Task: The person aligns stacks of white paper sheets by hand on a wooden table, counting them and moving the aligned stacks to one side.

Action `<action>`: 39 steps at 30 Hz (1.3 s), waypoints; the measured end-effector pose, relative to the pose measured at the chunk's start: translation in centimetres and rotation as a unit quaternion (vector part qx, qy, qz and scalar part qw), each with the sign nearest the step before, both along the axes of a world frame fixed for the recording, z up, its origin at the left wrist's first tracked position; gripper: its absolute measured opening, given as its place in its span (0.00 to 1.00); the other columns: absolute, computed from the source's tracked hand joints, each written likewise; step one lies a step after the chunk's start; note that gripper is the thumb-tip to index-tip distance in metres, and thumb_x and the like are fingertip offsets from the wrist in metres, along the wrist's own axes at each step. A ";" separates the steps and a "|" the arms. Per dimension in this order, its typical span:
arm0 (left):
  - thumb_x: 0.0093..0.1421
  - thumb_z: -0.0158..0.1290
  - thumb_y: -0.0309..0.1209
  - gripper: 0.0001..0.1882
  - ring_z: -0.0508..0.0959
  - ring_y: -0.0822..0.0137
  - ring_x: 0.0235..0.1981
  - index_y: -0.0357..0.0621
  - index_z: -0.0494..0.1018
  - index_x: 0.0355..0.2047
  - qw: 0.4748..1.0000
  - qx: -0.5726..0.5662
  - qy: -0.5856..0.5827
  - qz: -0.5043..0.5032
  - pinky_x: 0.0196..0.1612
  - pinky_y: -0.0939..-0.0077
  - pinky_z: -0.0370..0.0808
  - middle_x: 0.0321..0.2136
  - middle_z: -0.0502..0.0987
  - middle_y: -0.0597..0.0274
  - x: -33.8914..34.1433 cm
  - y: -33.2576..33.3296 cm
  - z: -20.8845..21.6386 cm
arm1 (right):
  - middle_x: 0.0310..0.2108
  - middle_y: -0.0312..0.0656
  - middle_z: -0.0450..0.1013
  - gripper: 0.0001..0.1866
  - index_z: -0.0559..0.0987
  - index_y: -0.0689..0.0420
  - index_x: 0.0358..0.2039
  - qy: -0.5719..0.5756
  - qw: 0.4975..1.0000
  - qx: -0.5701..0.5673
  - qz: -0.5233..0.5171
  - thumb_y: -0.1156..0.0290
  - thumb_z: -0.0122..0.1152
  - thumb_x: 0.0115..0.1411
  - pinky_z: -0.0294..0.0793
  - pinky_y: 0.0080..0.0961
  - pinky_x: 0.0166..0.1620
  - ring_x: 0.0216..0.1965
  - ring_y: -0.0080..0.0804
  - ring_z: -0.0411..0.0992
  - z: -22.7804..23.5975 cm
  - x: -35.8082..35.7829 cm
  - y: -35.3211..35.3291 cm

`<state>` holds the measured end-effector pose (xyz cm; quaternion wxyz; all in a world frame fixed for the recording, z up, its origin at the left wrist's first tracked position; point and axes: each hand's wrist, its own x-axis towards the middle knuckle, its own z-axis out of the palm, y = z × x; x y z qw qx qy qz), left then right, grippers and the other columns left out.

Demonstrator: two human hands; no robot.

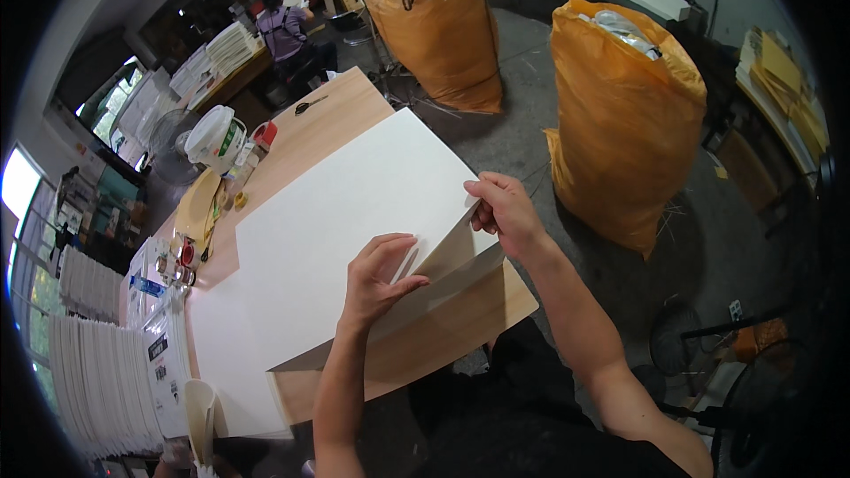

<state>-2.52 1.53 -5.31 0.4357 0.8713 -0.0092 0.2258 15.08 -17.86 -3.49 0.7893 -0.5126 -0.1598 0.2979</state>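
A large white sheet of paper (345, 212) lies on a light wooden table (443, 336). Its near right corner is folded up and over, showing a shaded underside. My left hand (379, 274) presses flat on the sheet at the fold, fingers spread. My right hand (503, 211) pinches the sheet's right edge at the lifted corner. More white sheets (221, 363) lie underneath, sticking out toward the near left.
Two big orange sacks (624, 115) (438, 35) stand on the floor beyond the table. Scissors (310, 105), a white bucket (214, 134), tape and small jars crowd the table's left edge. Stacks of white folded pieces (88, 389) sit at left. A person (285, 31) works far behind.
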 end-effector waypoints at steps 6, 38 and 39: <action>0.51 0.74 0.30 0.26 0.82 0.63 0.50 0.40 0.80 0.51 0.999 -0.026 0.019 0.004 0.55 0.68 0.78 0.51 0.82 0.56 -0.1 1.0 -1.2 | 0.17 0.31 0.69 0.17 0.74 0.53 0.23 -0.026 0.999 -0.023 0.026 0.62 0.63 0.68 0.62 0.18 0.20 0.18 0.19 0.71 0.2 0.5 -0.5; 0.51 0.72 0.26 0.26 0.84 0.55 0.48 0.50 0.81 0.51 0.991 0.119 -0.052 0.033 0.48 0.65 0.82 0.52 0.79 0.57 0.1 -1.5 1.0 | 0.17 0.32 0.67 0.19 0.71 0.52 0.23 -0.040 0.999 0.007 0.028 0.60 0.58 0.71 0.65 0.20 0.21 0.18 0.23 0.71 0.3 0.2 0.3; 0.48 0.73 0.25 0.28 0.83 0.55 0.49 0.49 0.80 0.51 0.993 0.100 -0.047 0.033 0.50 0.65 0.82 0.52 0.80 0.55 0.1 -1.4 0.8 | 0.17 0.32 0.67 0.19 0.71 0.52 0.23 -0.038 0.999 0.010 0.030 0.60 0.58 0.71 0.65 0.20 0.21 0.18 0.23 0.71 0.1 0.3 0.2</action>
